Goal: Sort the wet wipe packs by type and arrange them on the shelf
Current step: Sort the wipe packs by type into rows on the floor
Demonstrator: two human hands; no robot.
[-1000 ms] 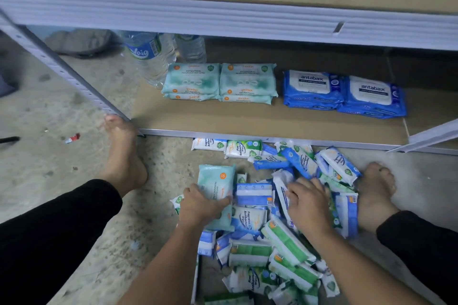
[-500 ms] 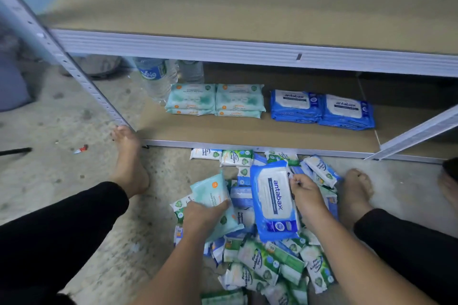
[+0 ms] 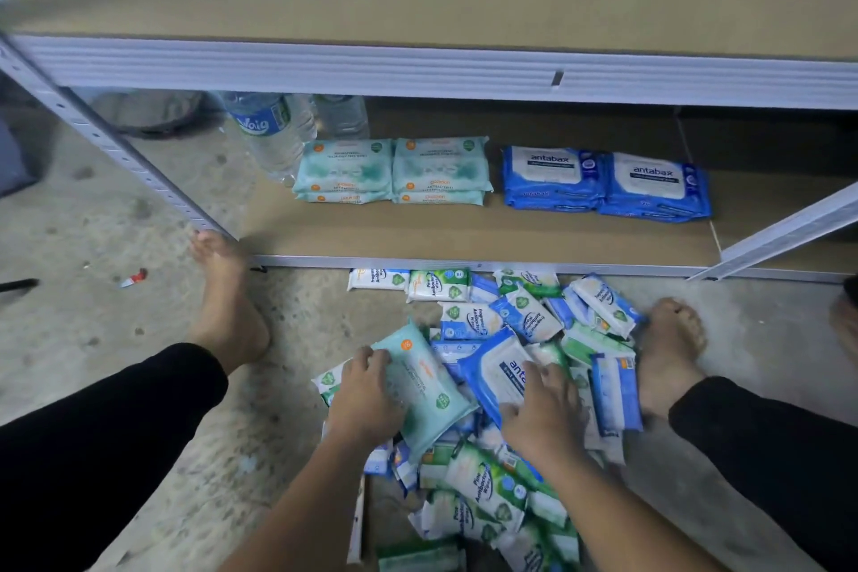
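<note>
The lower shelf (image 3: 464, 242) already carries two teal stacks (image 3: 394, 170) and, to their right, two blue stacks (image 3: 608, 183). On the floor before its front edge lies the unsorted heap (image 3: 501, 409), too jumbled to count. From it the left hand (image 3: 367, 399) clasps one teal pack (image 3: 427, 390) and the right hand (image 3: 543, 413) presses, fingers curled, on one blue pack (image 3: 497, 374). I'd say picking is under way; next, each goes to its matching stack.

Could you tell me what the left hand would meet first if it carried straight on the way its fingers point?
Probably the small packs heaped ahead of the left hand, though depth is unclear.
</note>
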